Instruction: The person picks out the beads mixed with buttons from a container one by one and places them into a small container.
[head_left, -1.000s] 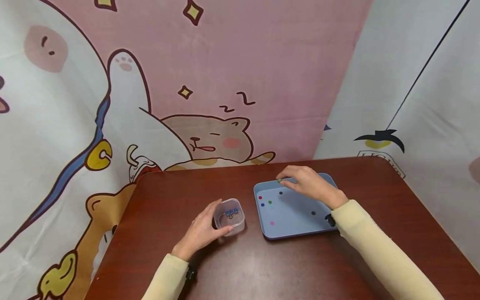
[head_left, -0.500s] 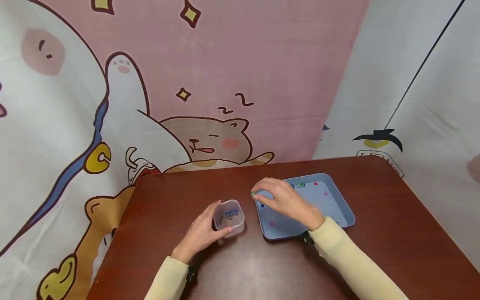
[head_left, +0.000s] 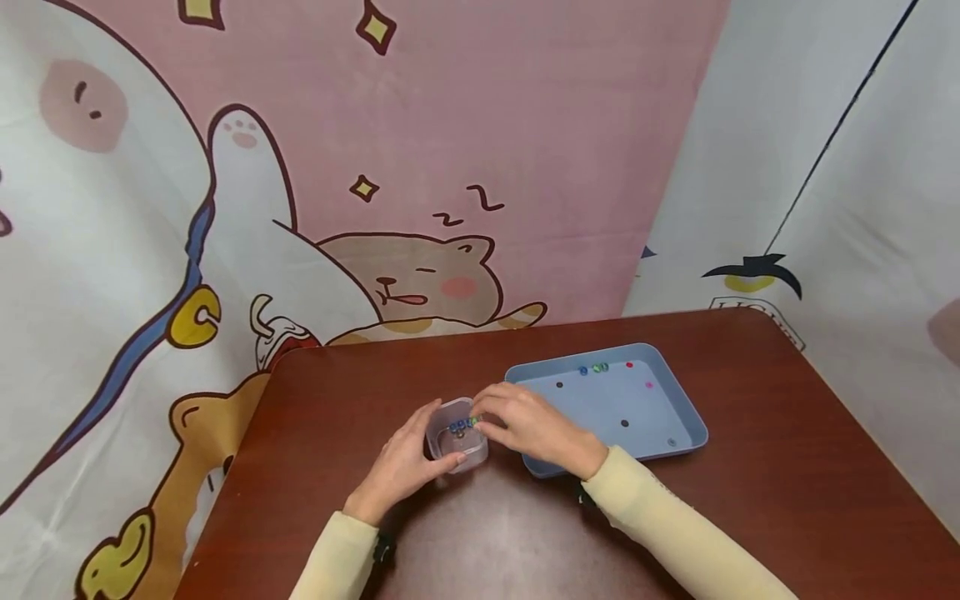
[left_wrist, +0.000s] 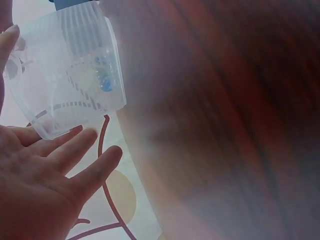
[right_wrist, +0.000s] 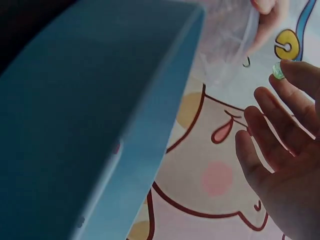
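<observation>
My left hand point(head_left: 403, 468) holds a small clear plastic container point(head_left: 477, 458) upright on the table, with thumb and fingers on its sides. Inside the container lie several blue marbles point(head_left: 460, 426), visible through the wall in the left wrist view too. Over the container's right rim is my right hand point(head_left: 536, 427), pinching a green glass marble point(right_wrist: 278, 71) between thumb and index finger. Its other fingers are loosely spread. A blue tray point(head_left: 585, 412) lies right of the container, its left part covered by my right hand and wrist.
Along the tray's far side sit a blue marble point(head_left: 582, 371) and greenish marbles point(head_left: 600, 367). Small coloured dots, such as a red dot point(head_left: 630, 365), mark the tray floor. A brown table point(head_left: 480, 542) lies under everything, with a printed cloth point(head_left: 570, 167) behind.
My right hand has moved left with the green marble, from over the tray's far side to the container's rim. My left hand and the container have stayed in place.
</observation>
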